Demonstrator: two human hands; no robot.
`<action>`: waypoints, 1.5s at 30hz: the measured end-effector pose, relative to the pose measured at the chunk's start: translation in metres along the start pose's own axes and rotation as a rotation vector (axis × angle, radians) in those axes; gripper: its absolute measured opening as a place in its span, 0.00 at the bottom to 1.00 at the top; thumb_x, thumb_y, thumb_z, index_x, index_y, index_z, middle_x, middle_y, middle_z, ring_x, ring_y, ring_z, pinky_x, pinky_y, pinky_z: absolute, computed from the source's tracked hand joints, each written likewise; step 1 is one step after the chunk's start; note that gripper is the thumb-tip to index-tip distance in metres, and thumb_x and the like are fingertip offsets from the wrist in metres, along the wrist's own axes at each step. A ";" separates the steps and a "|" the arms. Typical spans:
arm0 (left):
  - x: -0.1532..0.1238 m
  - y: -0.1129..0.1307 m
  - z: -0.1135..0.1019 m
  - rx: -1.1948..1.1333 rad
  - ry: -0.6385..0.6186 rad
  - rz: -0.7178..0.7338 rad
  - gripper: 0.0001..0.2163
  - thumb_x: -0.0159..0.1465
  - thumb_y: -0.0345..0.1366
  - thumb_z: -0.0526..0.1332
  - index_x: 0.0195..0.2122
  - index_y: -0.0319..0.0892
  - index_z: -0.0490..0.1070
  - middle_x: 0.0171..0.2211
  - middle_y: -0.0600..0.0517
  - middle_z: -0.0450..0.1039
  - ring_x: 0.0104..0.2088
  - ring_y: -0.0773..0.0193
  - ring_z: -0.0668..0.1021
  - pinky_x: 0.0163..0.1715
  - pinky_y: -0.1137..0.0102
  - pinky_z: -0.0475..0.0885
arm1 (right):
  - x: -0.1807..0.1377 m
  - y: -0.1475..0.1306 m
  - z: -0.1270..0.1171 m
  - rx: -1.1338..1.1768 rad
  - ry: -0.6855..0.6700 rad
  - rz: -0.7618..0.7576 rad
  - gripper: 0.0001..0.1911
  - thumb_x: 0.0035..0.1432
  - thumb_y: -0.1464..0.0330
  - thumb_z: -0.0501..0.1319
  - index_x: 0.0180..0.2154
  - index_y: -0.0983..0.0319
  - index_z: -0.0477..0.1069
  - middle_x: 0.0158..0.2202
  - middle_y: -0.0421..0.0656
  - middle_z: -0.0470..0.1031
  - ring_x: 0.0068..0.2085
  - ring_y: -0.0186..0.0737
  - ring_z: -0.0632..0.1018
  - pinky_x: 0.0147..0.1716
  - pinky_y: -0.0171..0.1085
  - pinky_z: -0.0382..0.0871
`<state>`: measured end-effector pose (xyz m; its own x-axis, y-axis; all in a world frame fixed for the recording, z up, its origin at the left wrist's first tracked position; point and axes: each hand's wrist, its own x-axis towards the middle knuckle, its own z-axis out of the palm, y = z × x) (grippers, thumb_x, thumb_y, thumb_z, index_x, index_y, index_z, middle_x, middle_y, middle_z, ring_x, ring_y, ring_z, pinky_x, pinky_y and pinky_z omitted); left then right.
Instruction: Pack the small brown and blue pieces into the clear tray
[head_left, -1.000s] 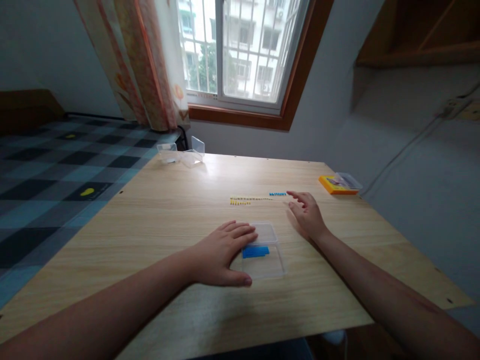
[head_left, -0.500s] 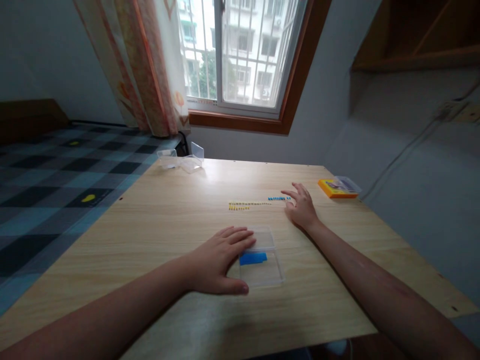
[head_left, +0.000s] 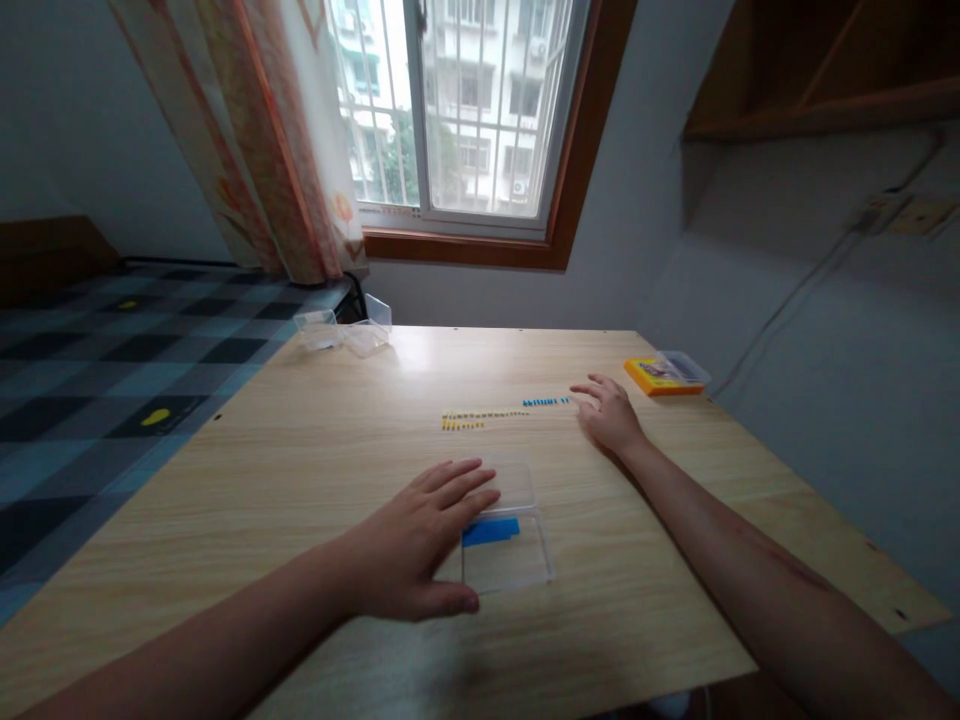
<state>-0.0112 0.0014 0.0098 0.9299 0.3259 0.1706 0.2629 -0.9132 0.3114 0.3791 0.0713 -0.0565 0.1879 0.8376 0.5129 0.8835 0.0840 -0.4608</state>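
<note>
My left hand (head_left: 416, 535) lies flat on the wooden table (head_left: 300, 480), its fingers over the left edge of a clear plastic box (head_left: 504, 535) that holds blue pieces (head_left: 491, 530). My right hand (head_left: 609, 412) rests further back, fingers spread, its fingertips just right of a short row of small blue pieces (head_left: 546, 402). To the left of that row runs a line of small yellow pieces (head_left: 480, 416), with a shorter yellow row under it. Neither hand holds anything.
Two clear empty containers (head_left: 343, 330) stand at the table's far left corner. A yellow box with a clear lid (head_left: 664, 373) lies at the far right edge. A checked bedcover (head_left: 97, 390) lies to the left, a window behind.
My right hand has reached forward and a little right, up to the end of the blue row. The left hand has stayed on the clear box. The view has shifted slightly.
</note>
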 end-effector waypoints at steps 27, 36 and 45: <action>-0.004 -0.002 -0.003 -0.050 0.461 -0.007 0.11 0.72 0.44 0.55 0.41 0.43 0.70 0.45 0.42 0.76 0.48 0.50 0.77 0.49 0.56 0.73 | -0.010 -0.030 -0.014 -0.158 -0.092 -0.119 0.09 0.58 0.62 0.67 0.37 0.57 0.85 0.62 0.51 0.73 0.63 0.60 0.68 0.62 0.58 0.62; 0.002 -0.013 -0.007 -0.190 0.610 -0.198 0.26 0.75 0.37 0.50 0.17 0.42 0.62 0.21 0.52 0.73 0.25 0.66 0.75 0.29 0.70 0.69 | -0.014 -0.044 -0.024 -0.243 -0.168 -0.100 0.09 0.61 0.64 0.66 0.34 0.55 0.86 0.44 0.46 0.82 0.48 0.52 0.73 0.51 0.49 0.66; 0.002 -0.015 -0.005 -0.253 0.535 -0.274 0.24 0.70 0.33 0.50 0.13 0.41 0.62 0.14 0.55 0.64 0.15 0.71 0.66 0.18 0.73 0.57 | -0.011 -0.050 -0.024 -0.283 -0.212 -0.041 0.12 0.64 0.61 0.64 0.37 0.57 0.86 0.42 0.47 0.82 0.47 0.50 0.73 0.48 0.44 0.63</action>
<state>-0.0150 0.0171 0.0097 0.5638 0.6752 0.4757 0.3427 -0.7153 0.6090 0.3429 0.0447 -0.0217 0.0832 0.9325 0.3516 0.9779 -0.0085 -0.2089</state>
